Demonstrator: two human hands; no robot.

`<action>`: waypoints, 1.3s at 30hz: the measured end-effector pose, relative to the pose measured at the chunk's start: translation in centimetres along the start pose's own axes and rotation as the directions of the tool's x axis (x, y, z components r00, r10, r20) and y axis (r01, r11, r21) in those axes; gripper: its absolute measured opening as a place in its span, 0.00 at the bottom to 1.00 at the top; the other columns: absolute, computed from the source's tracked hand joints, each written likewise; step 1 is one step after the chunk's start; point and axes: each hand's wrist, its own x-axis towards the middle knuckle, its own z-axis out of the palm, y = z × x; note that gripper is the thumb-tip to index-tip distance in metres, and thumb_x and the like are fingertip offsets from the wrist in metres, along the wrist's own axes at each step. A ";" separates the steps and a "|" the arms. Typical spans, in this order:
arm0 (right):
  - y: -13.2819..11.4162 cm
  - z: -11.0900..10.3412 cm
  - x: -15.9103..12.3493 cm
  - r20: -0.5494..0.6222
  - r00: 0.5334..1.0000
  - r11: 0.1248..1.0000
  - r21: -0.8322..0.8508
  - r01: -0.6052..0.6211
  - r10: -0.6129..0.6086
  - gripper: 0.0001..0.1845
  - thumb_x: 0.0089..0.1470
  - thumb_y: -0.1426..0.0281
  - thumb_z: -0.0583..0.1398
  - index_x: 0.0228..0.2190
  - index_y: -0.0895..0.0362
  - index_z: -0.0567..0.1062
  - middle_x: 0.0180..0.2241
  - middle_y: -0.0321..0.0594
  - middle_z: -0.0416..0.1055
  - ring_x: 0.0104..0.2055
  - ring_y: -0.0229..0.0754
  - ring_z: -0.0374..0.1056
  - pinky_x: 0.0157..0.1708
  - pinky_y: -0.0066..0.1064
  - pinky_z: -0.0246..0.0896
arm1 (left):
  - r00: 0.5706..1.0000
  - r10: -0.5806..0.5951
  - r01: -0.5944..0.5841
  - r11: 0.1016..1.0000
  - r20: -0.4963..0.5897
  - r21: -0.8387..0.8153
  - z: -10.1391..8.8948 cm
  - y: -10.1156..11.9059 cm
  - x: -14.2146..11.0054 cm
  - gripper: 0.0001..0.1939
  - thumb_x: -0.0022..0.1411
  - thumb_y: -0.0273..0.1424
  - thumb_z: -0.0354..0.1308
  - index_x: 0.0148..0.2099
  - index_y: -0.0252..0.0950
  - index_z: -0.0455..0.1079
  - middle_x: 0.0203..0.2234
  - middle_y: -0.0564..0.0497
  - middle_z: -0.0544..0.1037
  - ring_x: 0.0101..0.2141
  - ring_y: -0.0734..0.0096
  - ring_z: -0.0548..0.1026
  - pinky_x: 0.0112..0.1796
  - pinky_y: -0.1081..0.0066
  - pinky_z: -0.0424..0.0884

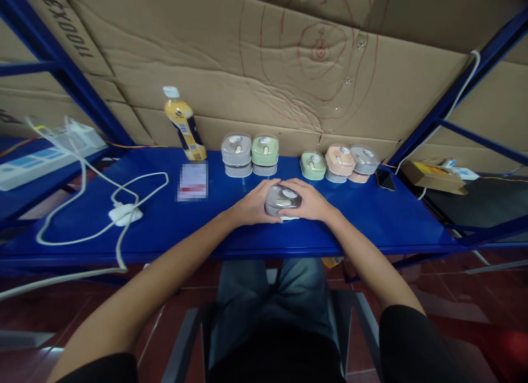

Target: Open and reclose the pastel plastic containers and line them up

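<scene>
A small grey lidded box with a clear top and a round label sits near the front of the blue table, between both my hands. My left hand is wrapped round its left side, thumb low at the front. On the opposite side my right hand grips it, thumb across the front. A white edge shows beneath the box. Behind it, to the left, stand a stacked grey box and a stacked green-topped box. Right of those are a green box, a peach-topped stack and a grey-topped stack.
A yellow drink bottle stands at the back left, with a blurred card before it. A white charger and looping cable lie left. A phone lies right. Cardboard walls the back; blue posts flank the table.
</scene>
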 end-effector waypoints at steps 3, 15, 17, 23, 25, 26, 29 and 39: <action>-0.2 0.2 -0.1 -0.021 0.999 0.999 -0.023 -0.033 0.033 0.45 0.52 0.45 0.70 0.64 0.52 0.71 0.58 0.49 0.72 0.59 0.56 0.71 0.62 0.51 0.67 | 0.999 -0.013 0.013 1.000 0.050 -0.002 -0.5 -0.6 -0.1 0.63 0.46 0.46 0.79 0.76 0.40 0.50 0.71 0.35 0.62 0.70 0.38 0.62 0.68 0.44 0.62; -2.5 0.6 -0.5 0.037 0.986 0.931 -0.337 -0.142 0.164 0.49 0.54 0.40 0.66 0.68 0.52 0.66 0.59 0.55 0.70 0.60 0.65 0.69 0.57 0.57 0.68 | 0.996 -0.045 0.045 0.999 0.074 0.005 -1.2 -1.2 0.0 0.55 0.50 0.47 0.76 0.74 0.40 0.57 0.70 0.38 0.66 0.68 0.41 0.66 0.67 0.47 0.63; -2.8 0.4 -1.2 0.048 0.984 0.924 -0.354 -0.146 0.173 0.51 0.54 0.41 0.67 0.69 0.53 0.63 0.65 0.59 0.65 0.64 0.69 0.65 0.60 0.59 0.66 | 0.997 -0.063 0.062 0.998 0.055 0.010 -1.2 -1.5 -0.1 0.52 0.54 0.47 0.74 0.74 0.39 0.56 0.70 0.37 0.66 0.68 0.43 0.67 0.67 0.48 0.63; -3.6 -0.1 -4.0 -0.061 0.934 0.788 -0.519 -0.331 0.353 0.48 0.58 0.48 0.66 0.69 0.58 0.60 0.51 0.62 0.76 0.51 0.67 0.75 0.45 0.50 0.74 | 0.993 -0.109 0.112 0.992 -0.053 0.050 -0.8 -2.4 0.0 0.37 0.66 0.42 0.60 0.71 0.36 0.57 0.56 0.39 0.78 0.58 0.51 0.77 0.60 0.50 0.72; -3.7 0.1 -4.2 -0.117 0.926 0.739 -0.570 -0.359 0.359 0.48 0.59 0.46 0.65 0.69 0.59 0.60 0.42 0.60 0.79 0.45 0.65 0.77 0.41 0.47 0.73 | 0.991 -0.113 0.118 0.991 -0.075 0.066 -0.7 -2.4 0.1 0.35 0.66 0.43 0.60 0.70 0.37 0.59 0.54 0.40 0.79 0.56 0.51 0.78 0.59 0.50 0.73; -3.7 0.3 -4.0 -0.133 0.922 0.724 -0.583 -0.369 0.363 0.48 0.60 0.46 0.64 0.70 0.59 0.60 0.39 0.60 0.80 0.43 0.65 0.78 0.40 0.47 0.73 | 0.990 -0.113 0.119 0.991 -0.081 0.069 -0.6 -2.3 0.1 0.34 0.66 0.43 0.60 0.69 0.37 0.59 0.54 0.40 0.79 0.56 0.51 0.78 0.59 0.50 0.73; -3.1 0.5 -2.5 -0.126 0.896 0.693 -0.590 -0.413 0.426 0.46 0.63 0.50 0.62 0.71 0.61 0.57 0.38 0.61 0.81 0.39 0.65 0.79 0.37 0.47 0.73 | 0.990 -0.109 0.115 0.991 -0.086 0.068 -0.6 -2.2 0.2 0.33 0.66 0.44 0.61 0.68 0.37 0.61 0.53 0.41 0.79 0.54 0.51 0.78 0.58 0.50 0.74; -1.7 0.9 1.9 -0.175 0.876 0.695 -0.548 -0.466 0.449 0.24 0.68 0.69 0.53 0.63 0.62 0.64 0.53 0.60 0.77 0.53 0.61 0.75 0.46 0.45 0.72 | 0.989 -0.128 0.133 0.988 -0.069 0.082 -0.6 -2.3 0.3 0.31 0.66 0.43 0.61 0.66 0.36 0.62 0.53 0.40 0.78 0.54 0.51 0.78 0.58 0.49 0.74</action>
